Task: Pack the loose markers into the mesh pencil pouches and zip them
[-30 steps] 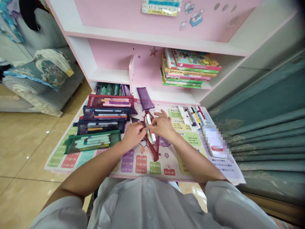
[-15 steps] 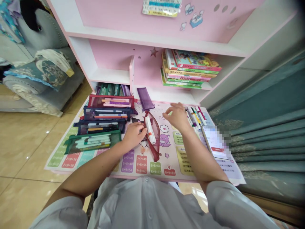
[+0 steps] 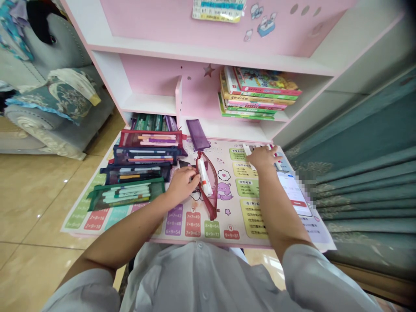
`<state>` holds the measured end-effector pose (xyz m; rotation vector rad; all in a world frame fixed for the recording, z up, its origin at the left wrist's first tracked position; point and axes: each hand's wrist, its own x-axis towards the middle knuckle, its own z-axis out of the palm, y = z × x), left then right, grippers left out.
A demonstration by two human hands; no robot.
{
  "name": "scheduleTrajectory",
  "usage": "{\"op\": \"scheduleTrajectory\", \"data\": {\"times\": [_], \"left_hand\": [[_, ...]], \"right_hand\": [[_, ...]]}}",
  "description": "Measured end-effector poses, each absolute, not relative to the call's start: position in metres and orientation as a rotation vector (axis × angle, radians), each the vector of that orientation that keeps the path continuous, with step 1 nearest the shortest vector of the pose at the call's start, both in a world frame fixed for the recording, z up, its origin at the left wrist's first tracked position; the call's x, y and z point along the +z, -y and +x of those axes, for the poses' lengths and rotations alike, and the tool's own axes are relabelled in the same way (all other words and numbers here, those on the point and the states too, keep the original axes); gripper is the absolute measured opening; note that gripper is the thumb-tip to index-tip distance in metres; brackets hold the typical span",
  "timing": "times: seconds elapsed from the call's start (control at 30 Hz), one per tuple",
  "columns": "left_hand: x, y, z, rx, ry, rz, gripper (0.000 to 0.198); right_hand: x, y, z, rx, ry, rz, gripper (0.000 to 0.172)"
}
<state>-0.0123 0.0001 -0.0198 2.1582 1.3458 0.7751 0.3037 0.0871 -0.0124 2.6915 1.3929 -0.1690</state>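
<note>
My left hand pinches the open edge of a red mesh pencil pouch lying on the printed desk mat. A white marker with a red cap lies inside the pouch. My right hand rests over a row of loose markers at the mat's far right, fingers down on them; whether it grips one is hidden.
Several filled mesh pouches are stacked at the left. A purple pouch lies at the back. A phone rests right of my forearm. Books fill the pink shelf. A sofa stands to the left.
My right hand left the red pouch and moved right to the row of loose markers. My left hand kept its hold on the pouch.
</note>
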Motion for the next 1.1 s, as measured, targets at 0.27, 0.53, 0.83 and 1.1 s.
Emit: {"op": "scheduleTrajectory", "data": {"times": [0.27, 0.53, 0.83, 1.1], "left_hand": [[-0.019, 0.0, -0.012, 0.75, -1.355, 2.152, 0.032], [-0.02, 0.0, -0.012, 0.767, -1.344, 2.153, 0.032], [-0.018, 0.0, -0.012, 0.769, -1.344, 2.163, 0.033], [-0.014, 0.002, -0.012, 0.778, -1.345, 2.161, 0.034]], "right_hand": [[-0.016, -0.087, 0.299, -0.139, -1.435, 2.696, 0.058], [0.002, -0.079, 0.285, -0.091, -1.593, 2.686, 0.059], [0.039, -0.048, 0.234, -0.121, -1.937, 2.669, 0.027], [0.048, -0.027, 0.202, -0.163, -2.218, 2.581, 0.014]]}}
